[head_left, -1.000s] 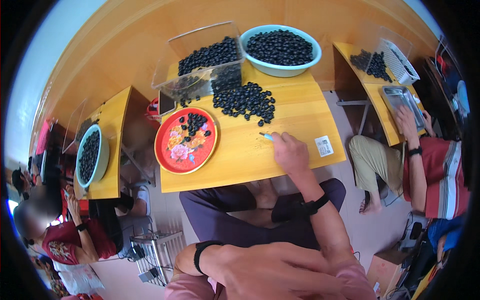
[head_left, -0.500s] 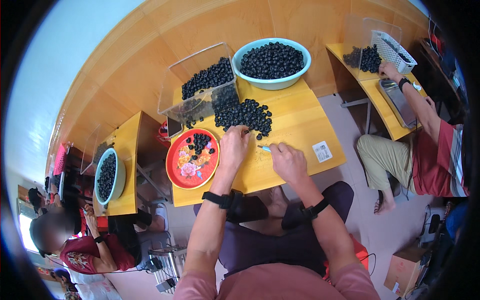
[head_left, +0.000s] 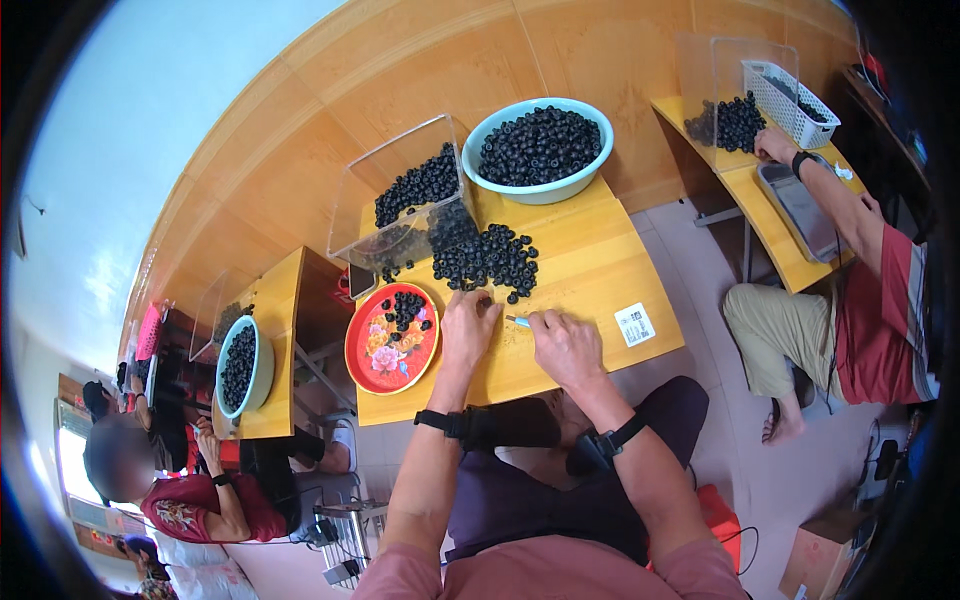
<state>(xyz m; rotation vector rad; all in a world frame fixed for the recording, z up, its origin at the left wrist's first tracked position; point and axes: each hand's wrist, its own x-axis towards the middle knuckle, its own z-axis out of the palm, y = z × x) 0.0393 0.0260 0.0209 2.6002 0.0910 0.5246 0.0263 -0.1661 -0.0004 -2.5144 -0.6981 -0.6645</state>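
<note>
**A:** Reading from the left edge, what appears first?

**B:** A neighbouring wooden desk (head_left: 275, 330) carrying a pale green bowl (head_left: 243, 365) of small black ring-shaped parts, with a seated person in a red patterned top (head_left: 195, 505) below it.

**A:** And on the central wooden table (head_left: 590, 265)?

**B:** A red round tray with a floral print (head_left: 392, 338) lies at the table's left end, holding a small cluster of the black rings in its upper part. Behind it stands a clear plastic bin (head_left: 405, 200), tilted and partly filled with rings. A loose pile of black rings (head_left: 485, 258) spills from the bin's mouth onto the tabletop.

**A:** State of the left hand?

**B:** The left hand (head_left: 468, 328) lies palm-down, fingers curled loosely toward the near edge of the pile; whether it pinches a ring cannot be told.

**A:** The right hand?

**B:** The right hand (head_left: 566, 345) is closed around a small light-blue tool (head_left: 518, 321), whose tip projects toward the left hand. Both wrists wear black bands.

**A:** Further right?

**B:** A large light-blue basin (head_left: 540, 150) heaped with rings sits at the table's far edge; a white label (head_left: 634, 325) lies near the right corner. Beyond, another person in a red shirt (head_left: 880, 300) reaches onto a separate desk with a white basket (head_left: 792, 90) and a grey tray (head_left: 800, 205).
</note>
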